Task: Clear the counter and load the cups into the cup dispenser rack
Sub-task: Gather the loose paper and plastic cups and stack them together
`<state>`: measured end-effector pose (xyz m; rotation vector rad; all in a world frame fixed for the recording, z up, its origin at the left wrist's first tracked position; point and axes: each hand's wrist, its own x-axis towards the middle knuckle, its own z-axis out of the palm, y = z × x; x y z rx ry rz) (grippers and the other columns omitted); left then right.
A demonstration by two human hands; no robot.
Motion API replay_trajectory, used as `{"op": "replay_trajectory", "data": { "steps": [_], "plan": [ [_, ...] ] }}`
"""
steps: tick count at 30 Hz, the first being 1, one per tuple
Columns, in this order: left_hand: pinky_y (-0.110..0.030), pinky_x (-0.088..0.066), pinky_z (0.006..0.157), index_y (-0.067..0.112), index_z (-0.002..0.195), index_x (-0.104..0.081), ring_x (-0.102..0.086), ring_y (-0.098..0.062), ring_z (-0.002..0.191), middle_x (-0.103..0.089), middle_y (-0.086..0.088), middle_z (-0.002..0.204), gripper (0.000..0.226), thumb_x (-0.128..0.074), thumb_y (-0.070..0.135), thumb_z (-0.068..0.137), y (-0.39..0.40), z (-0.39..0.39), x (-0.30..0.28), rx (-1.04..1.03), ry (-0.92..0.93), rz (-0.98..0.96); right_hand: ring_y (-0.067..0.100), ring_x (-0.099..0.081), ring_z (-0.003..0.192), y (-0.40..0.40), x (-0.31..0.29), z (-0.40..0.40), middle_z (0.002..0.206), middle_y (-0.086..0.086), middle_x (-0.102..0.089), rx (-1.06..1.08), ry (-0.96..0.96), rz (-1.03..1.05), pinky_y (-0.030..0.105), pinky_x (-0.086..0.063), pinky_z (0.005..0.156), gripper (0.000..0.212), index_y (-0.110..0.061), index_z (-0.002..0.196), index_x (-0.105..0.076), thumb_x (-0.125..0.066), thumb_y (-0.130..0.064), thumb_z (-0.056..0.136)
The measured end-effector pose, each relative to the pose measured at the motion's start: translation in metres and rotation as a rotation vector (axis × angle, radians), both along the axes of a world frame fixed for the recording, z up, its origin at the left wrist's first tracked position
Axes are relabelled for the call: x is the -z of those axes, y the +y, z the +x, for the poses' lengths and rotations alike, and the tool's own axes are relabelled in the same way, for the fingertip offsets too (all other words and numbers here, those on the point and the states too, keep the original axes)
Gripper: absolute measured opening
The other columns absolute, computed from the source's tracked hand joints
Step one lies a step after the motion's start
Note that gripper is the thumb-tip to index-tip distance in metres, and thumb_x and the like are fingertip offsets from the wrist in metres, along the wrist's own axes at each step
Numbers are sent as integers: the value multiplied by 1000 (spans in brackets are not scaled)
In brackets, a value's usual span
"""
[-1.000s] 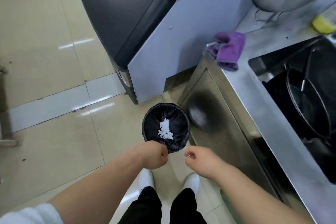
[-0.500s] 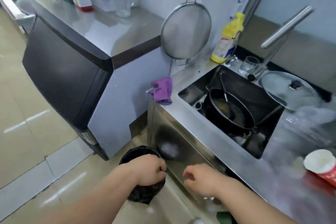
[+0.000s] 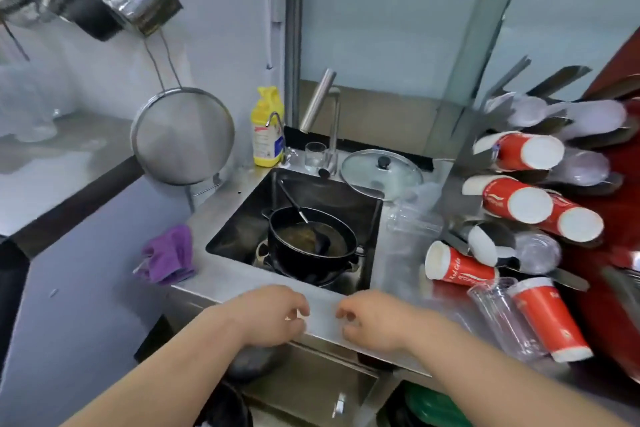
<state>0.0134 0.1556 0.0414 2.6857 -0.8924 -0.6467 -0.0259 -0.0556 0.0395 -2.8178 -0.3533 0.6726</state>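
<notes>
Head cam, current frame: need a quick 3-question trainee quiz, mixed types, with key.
1. True or false: the black pot sits inside the sink.
2. What lies on the counter to the left of the sink? A) purple cloth B) green sponge C) white plate
3. Fill in: the red paper cups lying loose on the counter are to the ____ of the sink.

Key
1. True.
2. A, the purple cloth.
3. Right. The left hand and right hand hold none of them; both hang loosely curled at the counter's front edge.
</notes>
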Motion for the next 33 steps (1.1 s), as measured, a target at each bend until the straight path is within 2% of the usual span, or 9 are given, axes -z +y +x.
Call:
{"op": "replay_trajectory", "data": {
  "steps": [4,7,12,17,23,25,28,31,33],
  "plan": [
    [-26,-43,93,32,129,-56,-55,-11,110,-58,10,124,36,-47,41,95,-53,19,-14,123,-31,-5,25,-53,117,-39,-14,-4,129,4,-58,92,-48,-22,34,-45,97,42,-26,131,-51,-48,-35,90],
    [-29,-46,92,30,124,-60,-57,-13,106,-61,8,119,34,-47,41,95,-85,29,-16,204,-32,35,27,-54,117,-68,-21,-8,128,6,-59,131,-81,-22,33,-44,94,41,-21,130,-52,-53,-30,90],
    [-26,-46,91,29,123,-60,-58,-12,105,-61,8,118,32,-49,39,94,-135,45,-12,316,-18,61,25,-54,116,-118,-16,-18,127,5,-59,232,-62,14,29,-43,94,44,-21,131,-53,-58,-24,87],
    [-30,-46,96,32,124,-58,-57,-14,108,-61,8,120,33,-48,42,94,-186,50,-2,412,-17,70,24,-57,105,-160,-1,-36,115,3,-62,344,-97,97,35,-47,90,34,-22,117,-59,-59,-30,84],
    [-23,-39,89,28,120,-59,-54,-16,112,-58,4,119,28,-50,38,96,-250,36,5,589,-35,33,16,-59,97,-208,11,-66,109,-3,-66,487,-169,188,24,-44,80,26,-24,109,-64,-58,-29,85],
    [-26,-41,94,27,124,-57,-52,-16,117,-57,4,124,30,-51,36,96,-266,30,5,631,-55,4,15,-59,94,-222,15,-74,102,-4,-66,542,-217,214,22,-40,76,23,-24,107,-64,-58,-28,85],
    [-25,-36,101,27,133,-52,-47,-16,123,-53,2,131,39,-53,32,95,-292,23,8,696,-106,-83,19,-59,85,-244,24,-85,86,-8,-60,670,-310,206,28,-45,73,15,-23,96,-63,-57,-28,82],
    [-26,-33,106,26,138,-49,-43,-18,128,-49,0,137,47,-55,32,92,-312,23,18,741,-157,-148,20,-58,84,-258,31,-95,94,-1,-65,802,-387,201,30,-45,71,18,-18,97,-62,-56,-26,82],
    [-27,-32,110,25,139,-48,-43,-20,131,-48,-1,139,52,-58,33,88,-323,23,27,788,-193,-167,21,-59,89,-262,35,-103,100,2,-64,863,-402,249,29,-44,71,29,-23,109,-60,-55,-27,81]
  ]
}}
